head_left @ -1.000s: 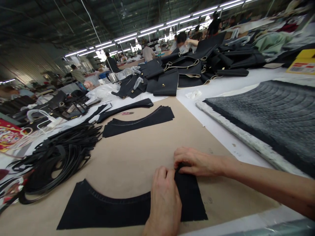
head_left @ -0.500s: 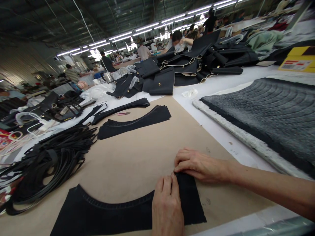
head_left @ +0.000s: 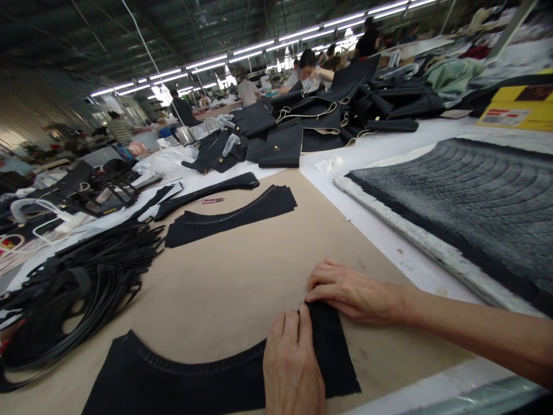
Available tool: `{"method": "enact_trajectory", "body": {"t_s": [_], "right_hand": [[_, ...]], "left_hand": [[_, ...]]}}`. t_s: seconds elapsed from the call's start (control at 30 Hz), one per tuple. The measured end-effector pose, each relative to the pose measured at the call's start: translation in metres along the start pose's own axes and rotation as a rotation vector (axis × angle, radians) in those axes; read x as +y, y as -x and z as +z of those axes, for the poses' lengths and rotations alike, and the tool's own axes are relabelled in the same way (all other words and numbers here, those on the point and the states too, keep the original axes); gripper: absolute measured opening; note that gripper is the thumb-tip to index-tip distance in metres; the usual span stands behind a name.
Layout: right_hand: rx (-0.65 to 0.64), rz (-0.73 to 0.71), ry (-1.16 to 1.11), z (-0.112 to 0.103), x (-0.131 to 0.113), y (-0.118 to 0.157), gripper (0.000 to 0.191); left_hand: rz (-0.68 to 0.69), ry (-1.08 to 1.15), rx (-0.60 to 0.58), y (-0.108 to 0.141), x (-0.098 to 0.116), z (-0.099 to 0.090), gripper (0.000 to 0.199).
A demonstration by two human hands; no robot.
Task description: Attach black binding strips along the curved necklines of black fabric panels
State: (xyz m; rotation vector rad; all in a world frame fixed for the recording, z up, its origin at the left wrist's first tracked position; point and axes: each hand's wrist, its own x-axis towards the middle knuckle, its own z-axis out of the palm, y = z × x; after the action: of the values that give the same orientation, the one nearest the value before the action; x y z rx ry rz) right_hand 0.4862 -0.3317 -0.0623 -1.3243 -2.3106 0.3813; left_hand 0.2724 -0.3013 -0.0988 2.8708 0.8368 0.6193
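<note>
A black piece with a curved, notched edge (head_left: pixel 194 383) lies on brown paper (head_left: pixel 224 276) at the bottom of the view. My left hand (head_left: pixel 291 357) rests on its right part, with the fingers together and the tips at the curved edge. Just beyond, my right hand (head_left: pixel 348 291) pinches that same edge near its right end, thumb and fingertips pressed together. The fingertips of both hands nearly meet. Farther off lies a stack of similar curved black pieces (head_left: pixel 233 216), with small red-handled snips (head_left: pixel 213 200) behind it.
Coiled black strips (head_left: pixel 86 305) lie at the left. A grey-black quilted sheet (head_left: pixel 466 196) covers the right side. Behind are a heap of black leather parts (head_left: pixel 276 141), a yellow box (head_left: pixel 516 106), and a person bending over work (head_left: pixel 307 72).
The view has shifted slightly, so the background sits a little farther left. Both hands keep almost the same place and grip on the black piece.
</note>
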Motion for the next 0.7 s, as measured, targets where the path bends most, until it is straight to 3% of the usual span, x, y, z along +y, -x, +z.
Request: {"method": "enact_trajectory", "body": {"t_s": [0.4,0.7], "right_hand": [[0.050,0.006,-0.039,0.001,0.003,0.006,0.040],[0.197,0.275,0.006,0.005,-0.007,0.017,0.029]], "left_hand": [[0.066,-0.102,0.029,0.001,0.001,0.000,0.052],[0.043,-0.128,-0.033,-0.004,0.005,-0.003,0.060]]}}
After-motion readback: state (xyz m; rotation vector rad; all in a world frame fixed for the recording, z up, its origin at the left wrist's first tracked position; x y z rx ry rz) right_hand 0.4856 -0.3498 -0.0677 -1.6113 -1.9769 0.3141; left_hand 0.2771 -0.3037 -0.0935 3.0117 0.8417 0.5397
